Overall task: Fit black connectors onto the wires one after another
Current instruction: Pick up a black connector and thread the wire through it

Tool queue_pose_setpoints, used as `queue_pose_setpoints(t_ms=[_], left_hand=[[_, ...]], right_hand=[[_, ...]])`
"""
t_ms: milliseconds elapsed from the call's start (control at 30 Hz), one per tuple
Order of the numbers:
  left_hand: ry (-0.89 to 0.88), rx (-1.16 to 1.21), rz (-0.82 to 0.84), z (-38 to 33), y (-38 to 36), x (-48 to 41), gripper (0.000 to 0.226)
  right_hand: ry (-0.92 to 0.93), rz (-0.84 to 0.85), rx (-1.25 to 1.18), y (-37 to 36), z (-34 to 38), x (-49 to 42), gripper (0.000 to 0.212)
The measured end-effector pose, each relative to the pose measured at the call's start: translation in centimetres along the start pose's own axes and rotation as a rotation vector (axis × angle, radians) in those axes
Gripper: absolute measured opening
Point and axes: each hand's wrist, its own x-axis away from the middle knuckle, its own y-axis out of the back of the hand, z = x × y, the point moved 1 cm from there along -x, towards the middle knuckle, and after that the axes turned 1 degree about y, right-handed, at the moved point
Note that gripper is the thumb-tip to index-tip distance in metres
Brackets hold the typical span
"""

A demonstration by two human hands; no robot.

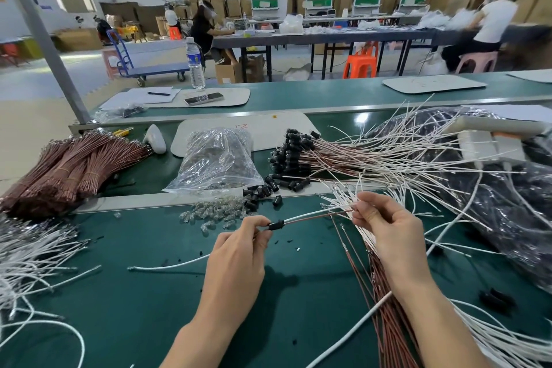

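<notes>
My left hand (239, 251) pinches a small black connector (276, 225) just above the green bench. A white wire and a brown wire (313, 216) run from the connector rightward to my right hand (388, 230). That hand grips these two wires together with a bundle of brown and white wires (385, 308) that trails toward me. Loose black connectors (263, 192) lie just beyond my hands. Behind them lies a pile of wires with connectors fitted (294, 155).
A clear bag of parts (216, 161) and small clear pieces (215, 212) sit ahead. Bundled brown wires (68, 170) lie at far left, loose white wires (33, 257) at left, and a dark plastic bag (507, 218) at right. People sit at tables behind.
</notes>
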Motion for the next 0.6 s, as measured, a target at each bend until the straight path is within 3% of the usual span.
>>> queue_pose_setpoints(t_ms=[233,367,600], left_hand=[[-0.01,0.007,0.031,-0.1,0.0,0.0,0.024],[-0.019,-0.011,0.057,-0.2,0.0,-0.1,0.013],[-0.035,-0.009,0.076,-0.3,0.0,-0.1,0.017]], right_hand=[[0.01,-0.108,-0.152,1.3,0.7,-0.4,0.016],[0.082,-0.197,-0.017,1.6,0.6,-0.6,0.026],[0.232,-0.256,0.11,1.8,0.8,-0.3,0.02]])
